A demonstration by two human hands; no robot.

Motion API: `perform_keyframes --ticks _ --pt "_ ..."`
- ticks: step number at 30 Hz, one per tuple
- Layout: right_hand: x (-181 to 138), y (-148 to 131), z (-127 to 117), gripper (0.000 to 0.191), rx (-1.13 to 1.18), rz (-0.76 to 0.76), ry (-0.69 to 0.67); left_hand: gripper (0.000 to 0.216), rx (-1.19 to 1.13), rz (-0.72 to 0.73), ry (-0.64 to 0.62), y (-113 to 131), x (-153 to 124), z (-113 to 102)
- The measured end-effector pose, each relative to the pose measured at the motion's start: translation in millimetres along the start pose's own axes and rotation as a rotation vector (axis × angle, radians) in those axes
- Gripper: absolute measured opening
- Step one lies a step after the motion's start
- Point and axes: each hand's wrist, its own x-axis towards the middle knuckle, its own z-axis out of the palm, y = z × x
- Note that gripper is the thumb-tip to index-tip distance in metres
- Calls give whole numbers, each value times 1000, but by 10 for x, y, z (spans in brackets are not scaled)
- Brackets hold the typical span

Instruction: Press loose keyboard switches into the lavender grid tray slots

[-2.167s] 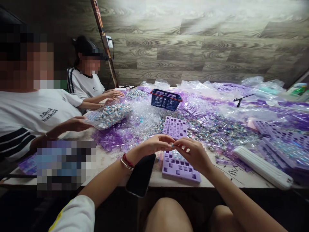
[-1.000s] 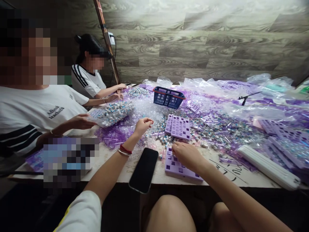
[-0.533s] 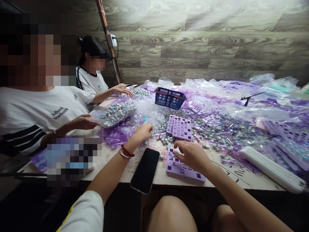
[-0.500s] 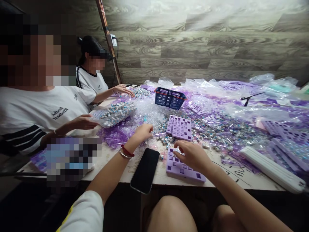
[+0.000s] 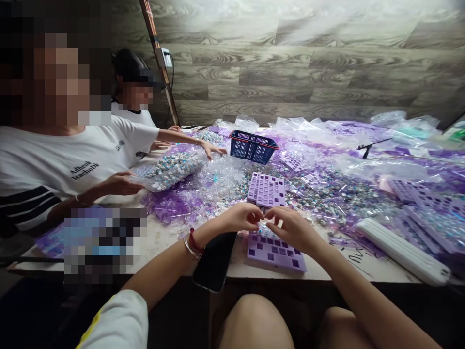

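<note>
Above purple tray [image 5: 276,252], left hand [image 5: 240,218] and right hand [image 5: 295,230] touching at fingertips, grip cannot be told

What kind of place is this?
Probably a small hand-sorting workshop: tiny pieces heaped over a table, purple trays with square holes, clear bags, and other people working alongside.

Mostly plastic here, matt and glossy.
I see a matt purple plastic grid tray [image 5: 276,252], a glossy black smooth-faced phone [image 5: 214,264], crinkly clear plastic bags [image 5: 225,174], a blue plastic mesh basket [image 5: 252,145], a ribbed white plastic bar [image 5: 399,252] and a scuffed pale desk [image 5: 160,240].
</note>
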Motion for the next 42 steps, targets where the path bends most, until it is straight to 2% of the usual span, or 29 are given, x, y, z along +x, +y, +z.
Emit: perform_keyframes --ticks 3,8,13,17,31,38,42 --pt "-1 27 49 17 25 -12 -4 22 -34 -3 10 29 -16 94" --pt "13 30 89 11 45 -121 -32 19 -19 53 28 54 -23 72" --pt "27 44 130 18 6 -172 -41 14 166 97 5 38 -8 27" --pt "24 58 151 13 4 -163 -42 15 302 86 -22 27 -7 10" --pt "-8 62 147 15 -62 -169 -41 11 271 66 -43 55 -10 55" --pt "7 4 95 11 -144 -204 -107 8 266 66 -62 48 -5 83" --pt "18 -53 78 17 -137 -228 -136 6 256 64 -57 50 -4 94"
